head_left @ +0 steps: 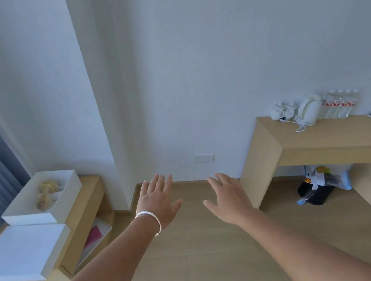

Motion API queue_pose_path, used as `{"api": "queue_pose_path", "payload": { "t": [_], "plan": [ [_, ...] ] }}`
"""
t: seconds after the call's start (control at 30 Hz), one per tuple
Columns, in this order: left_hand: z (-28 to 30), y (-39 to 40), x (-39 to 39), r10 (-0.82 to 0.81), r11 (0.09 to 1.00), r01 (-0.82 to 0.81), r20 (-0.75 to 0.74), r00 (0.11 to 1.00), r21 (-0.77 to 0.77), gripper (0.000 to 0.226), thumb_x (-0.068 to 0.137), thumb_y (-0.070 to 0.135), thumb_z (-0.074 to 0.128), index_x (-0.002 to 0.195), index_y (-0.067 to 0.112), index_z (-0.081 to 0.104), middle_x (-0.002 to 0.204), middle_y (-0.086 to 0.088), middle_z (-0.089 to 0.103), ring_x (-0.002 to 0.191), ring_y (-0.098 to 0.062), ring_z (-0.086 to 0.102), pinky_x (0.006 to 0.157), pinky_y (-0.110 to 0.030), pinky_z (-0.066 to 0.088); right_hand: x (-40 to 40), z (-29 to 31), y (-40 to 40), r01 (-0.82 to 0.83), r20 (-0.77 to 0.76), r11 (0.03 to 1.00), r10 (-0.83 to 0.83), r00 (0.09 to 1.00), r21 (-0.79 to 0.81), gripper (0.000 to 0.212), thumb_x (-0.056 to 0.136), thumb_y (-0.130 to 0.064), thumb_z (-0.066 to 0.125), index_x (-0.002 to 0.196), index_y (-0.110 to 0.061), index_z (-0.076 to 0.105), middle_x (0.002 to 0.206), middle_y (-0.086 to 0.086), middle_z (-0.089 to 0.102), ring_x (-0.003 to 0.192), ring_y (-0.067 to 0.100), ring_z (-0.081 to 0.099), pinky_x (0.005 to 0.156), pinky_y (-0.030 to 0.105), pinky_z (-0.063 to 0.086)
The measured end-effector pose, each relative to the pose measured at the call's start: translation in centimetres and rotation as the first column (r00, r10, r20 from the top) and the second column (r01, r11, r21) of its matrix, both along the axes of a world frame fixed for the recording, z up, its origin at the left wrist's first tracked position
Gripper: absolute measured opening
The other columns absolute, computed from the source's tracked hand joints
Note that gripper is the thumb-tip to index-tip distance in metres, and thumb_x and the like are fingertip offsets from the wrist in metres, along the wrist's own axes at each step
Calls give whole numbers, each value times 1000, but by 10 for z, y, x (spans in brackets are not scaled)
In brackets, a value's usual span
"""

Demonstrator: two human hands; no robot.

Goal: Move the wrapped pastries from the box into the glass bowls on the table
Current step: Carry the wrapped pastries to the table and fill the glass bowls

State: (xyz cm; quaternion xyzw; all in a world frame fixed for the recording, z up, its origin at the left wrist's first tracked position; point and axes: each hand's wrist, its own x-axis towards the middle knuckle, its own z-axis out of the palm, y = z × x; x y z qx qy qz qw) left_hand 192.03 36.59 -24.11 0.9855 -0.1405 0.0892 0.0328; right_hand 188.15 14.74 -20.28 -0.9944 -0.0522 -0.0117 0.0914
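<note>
Head view: left hand (157,200) and right hand (228,196) held out side by side over the floor (215,263), palms down, fingers spread wide, holding nothing. Open white box (42,200) lies well to the left of the left hand and slightly beyond it, resting on a low table (89,196). Wrapped pastries (47,192) sit inside, bunched toward the box's far-left part; long axis runs roughly toward and away from the hands. Box lid (24,251) lies just nearer than the box. Left hand clearly nearer; right hand well apart. Glass bowls not in view, so drop-off direction cannot be told. Judged next move: leftward reach with the left hand.
</note>
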Motion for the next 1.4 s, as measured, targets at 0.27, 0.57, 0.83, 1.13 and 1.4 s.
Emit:
{"api": "queue_pose_path", "payload": {
  "t": [0.27,0.57,0.83,1.13,1.4],
  "plan": [
    [-19,34,106,85,996,-84,-48,995,14,79,91,61,27,150,18,-3,159,-5,11,146,-21,-3,115,-43,-4,138,-24,45,-104,-22,994,104,994,26,70,93,-50,50,151,-22,25,159,7,21,146,24,15,120,41,10],
    [-9,99,244,274,962,-274,-67,959,17,77,93,60,26,150,18,-6,160,-5,7,146,-21,-6,116,-43,-4,329,-31,115,-308,-15,950,309,951,51,70,93,-50,47,152,-21,22,160,10,19,147,25,13,121,42,9],
    [-18,204,301,513,858,-514,-69,856,6,77,91,61,24,150,19,-2,159,-4,12,146,-23,-1,114,-44,-7,443,-32,237,-536,-56,844,535,843,4,72,94,-50,47,153,-21,19,159,10,18,146,26,14,120,42,11],
    [-49,371,336,709,699,-715,-105,697,-21,77,92,61,27,150,19,-2,159,-4,9,146,-24,0,116,-46,-2,517,-50,433,-746,-49,666,745,665,5,69,94,-48,47,153,-22,21,161,9,17,148,25,10,121,41,8],
    [-65,493,337,820,551,-833,-150,552,-57,74,94,61,25,150,20,1,160,-3,10,146,-23,0,118,-47,3,550,-71,583,-863,-87,502,859,505,-54,68,94,-50,46,152,-23,21,160,7,19,147,24,13,121,41,10]
  ]
}}
